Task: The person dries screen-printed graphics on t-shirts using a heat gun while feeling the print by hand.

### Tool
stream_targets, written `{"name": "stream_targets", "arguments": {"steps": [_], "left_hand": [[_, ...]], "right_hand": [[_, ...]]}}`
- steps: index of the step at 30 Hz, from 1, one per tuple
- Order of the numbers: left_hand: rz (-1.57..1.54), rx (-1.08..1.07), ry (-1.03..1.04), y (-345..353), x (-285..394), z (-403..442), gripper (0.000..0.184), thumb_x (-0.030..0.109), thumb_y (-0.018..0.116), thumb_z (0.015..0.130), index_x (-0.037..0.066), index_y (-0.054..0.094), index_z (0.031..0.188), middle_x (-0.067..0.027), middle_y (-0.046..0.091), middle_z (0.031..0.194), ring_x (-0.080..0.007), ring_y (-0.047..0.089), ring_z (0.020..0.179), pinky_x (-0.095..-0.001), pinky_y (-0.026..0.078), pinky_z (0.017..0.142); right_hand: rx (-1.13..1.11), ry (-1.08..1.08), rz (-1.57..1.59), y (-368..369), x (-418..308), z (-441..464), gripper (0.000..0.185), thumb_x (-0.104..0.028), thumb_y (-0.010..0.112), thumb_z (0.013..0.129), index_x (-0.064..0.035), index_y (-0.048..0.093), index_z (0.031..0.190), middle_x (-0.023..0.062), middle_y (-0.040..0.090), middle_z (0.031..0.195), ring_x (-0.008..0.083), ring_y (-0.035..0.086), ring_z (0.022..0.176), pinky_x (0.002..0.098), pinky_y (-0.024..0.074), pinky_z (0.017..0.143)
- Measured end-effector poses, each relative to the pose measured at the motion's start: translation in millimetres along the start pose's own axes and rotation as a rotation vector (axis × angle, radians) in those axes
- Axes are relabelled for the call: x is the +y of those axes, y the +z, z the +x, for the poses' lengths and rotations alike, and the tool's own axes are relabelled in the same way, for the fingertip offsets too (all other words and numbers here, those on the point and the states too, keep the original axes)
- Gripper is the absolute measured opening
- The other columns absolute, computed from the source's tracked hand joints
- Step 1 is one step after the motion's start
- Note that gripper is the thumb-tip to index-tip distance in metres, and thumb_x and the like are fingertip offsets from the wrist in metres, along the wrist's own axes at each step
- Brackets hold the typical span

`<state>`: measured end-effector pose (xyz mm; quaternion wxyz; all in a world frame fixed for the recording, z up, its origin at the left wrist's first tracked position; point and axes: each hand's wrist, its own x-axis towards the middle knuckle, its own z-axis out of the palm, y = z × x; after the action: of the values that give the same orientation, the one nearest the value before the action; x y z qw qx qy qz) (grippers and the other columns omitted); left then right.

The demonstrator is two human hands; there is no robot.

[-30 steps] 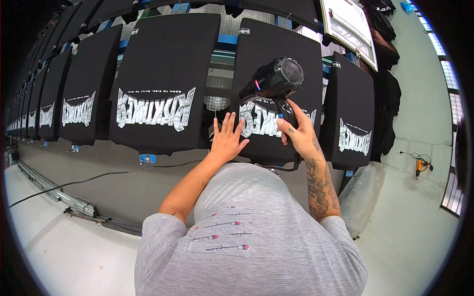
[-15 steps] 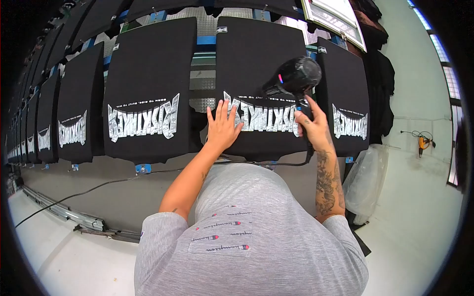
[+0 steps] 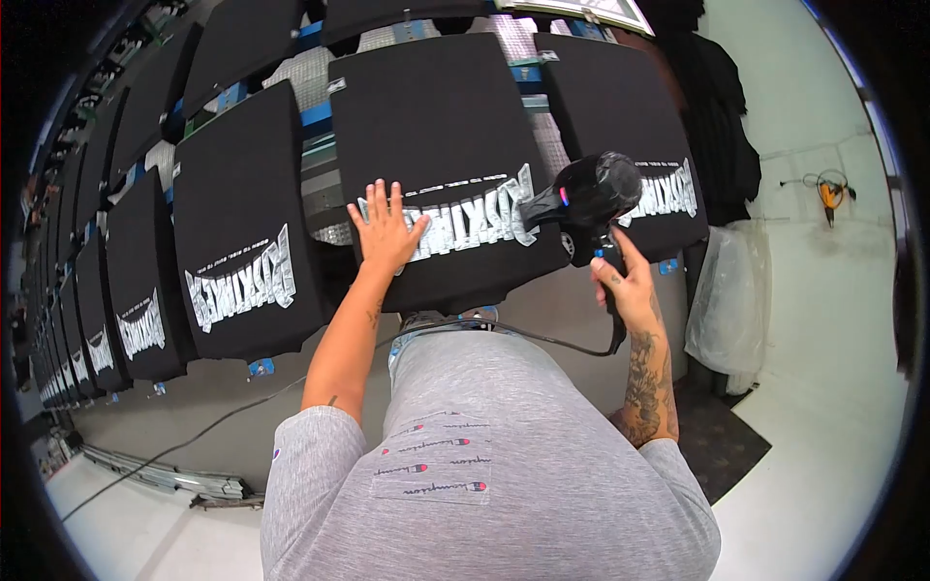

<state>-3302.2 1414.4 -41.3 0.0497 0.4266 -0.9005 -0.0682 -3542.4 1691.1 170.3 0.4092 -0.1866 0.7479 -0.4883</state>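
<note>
My right hand is wrapped around the handle of a black hair dryer. Its nozzle points left, over the right end of a white and grey letter print. That print lies across the lower part of a black shirt stretched on a flat board. At the print's left end, my left hand rests flat with fingers spread, covering some letters. From the dryer's handle a black cord runs left past my waist.
More boards with printed black shirts line up to the left, and another black shirt is on the right. Clear plastic wrapping hangs at the right end. A yellow tool with a cord lies farther right.
The view has turned and shifted, so the boards appear tilted. The hair dryer has moved right and lower relative to the shirt, to the print's right end. My left hand is farther toward the print's left end.
</note>
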Motion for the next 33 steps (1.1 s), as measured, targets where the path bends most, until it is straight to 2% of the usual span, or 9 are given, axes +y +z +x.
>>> {"name": "stream_targets", "arguments": {"steps": [6,10,14,15,20,23,25,28,33], "left_hand": [[-0.039,0.042,0.034,9,74,7,0.077,0.056,0.052,0.097,0.007,0.036,0.155,-0.0186,0.024,0.164,-0.0352,0.017,0.154,-0.0710,0.009,0.116],[-0.004,-0.004,0.009,21,124,16,0.082,0.059,0.049,0.097,0.007,0.031,0.157,-0.0183,0.020,0.166,-0.0344,0.014,0.155,-0.0699,0.008,0.117],[0.020,-0.021,-0.022,26,131,14,0.084,0.063,0.046,0.097,0.007,0.029,0.158,-0.0183,0.020,0.166,-0.0334,0.012,0.156,-0.0651,0.004,0.120],[0.053,0.029,0.000,29,130,13,0.082,0.062,0.048,0.097,0.009,0.031,0.157,-0.0194,0.022,0.165,-0.0347,0.016,0.154,-0.0662,0.008,0.119],[0.062,0.028,0.007,32,130,15,0.081,0.058,0.052,0.096,0.007,0.033,0.156,-0.0196,0.026,0.163,-0.0359,0.018,0.154,-0.0688,0.009,0.117],[0.019,0.033,0.011,24,157,21,0.080,0.055,0.056,0.095,0.006,0.035,0.154,-0.0199,0.027,0.162,-0.0368,0.021,0.153,-0.0694,0.010,0.117],[-0.003,0.023,0.056,32,190,28,0.084,0.060,0.054,0.094,0.005,0.035,0.154,-0.0204,0.027,0.162,-0.0365,0.020,0.153,-0.0691,0.009,0.117],[-0.017,-0.002,0.123,40,233,37,0.084,0.062,0.050,0.095,0.006,0.033,0.156,-0.0196,0.024,0.163,-0.0353,0.017,0.154,-0.0689,0.010,0.117],[-0.026,-0.036,0.102,44,245,40,0.085,0.059,0.053,0.096,0.004,0.031,0.156,-0.0203,0.023,0.164,-0.0350,0.014,0.155,-0.0652,0.006,0.120]], "right_hand": [[-0.023,0.007,0.093,-36,28,-20,0.075,-0.016,0.071,0.093,0.0043,0.032,0.153,0.0065,0.061,0.084,0.0104,0.056,0.058,0.0254,0.0469,0.053],[0.054,-0.016,0.145,-83,42,-22,0.075,-0.016,0.072,0.092,0.0038,0.033,0.153,0.0053,0.060,0.082,0.0102,0.055,0.058,0.0253,0.0468,0.053],[0.205,-0.021,0.104,-150,52,-27,0.071,-0.017,0.072,0.093,0.0018,0.037,0.152,0.0032,0.060,0.080,0.0094,0.054,0.057,0.0245,0.0458,0.051],[0.242,-0.026,0.106,-166,55,-28,0.070,-0.018,0.072,0.093,0.0013,0.038,0.151,0.0027,0.060,0.079,0.0090,0.054,0.056,0.0241,0.0452,0.051],[0.406,-0.095,0.005,-218,65,-14,0.062,-0.021,0.070,0.095,-0.0030,0.045,0.149,-0.0004,0.058,0.078,0.0059,0.052,0.055,0.0220,0.0450,0.050],[0.367,-0.085,-0.044,-222,63,-8,0.064,-0.023,0.071,0.094,-0.0027,0.044,0.149,-0.0002,0.059,0.080,0.0059,0.052,0.055,0.0221,0.0451,0.050],[0.300,-0.040,-0.062,-216,55,-3,0.068,-0.025,0.072,0.093,-0.0018,0.043,0.150,-0.0001,0.060,0.081,0.0064,0.052,0.054,0.0227,0.0458,0.050],[0.160,0.024,0.028,-200,37,3,0.070,-0.019,0.074,0.091,-0.0007,0.042,0.150,0.0023,0.060,0.092,0.0062,0.054,0.060,0.0234,0.0477,0.053],[0.013,0.068,0.041,-193,21,16,0.067,-0.016,0.073,0.092,-0.0006,0.043,0.149,0.0021,0.059,0.095,0.0063,0.054,0.064,0.0233,0.0480,0.055]]}}
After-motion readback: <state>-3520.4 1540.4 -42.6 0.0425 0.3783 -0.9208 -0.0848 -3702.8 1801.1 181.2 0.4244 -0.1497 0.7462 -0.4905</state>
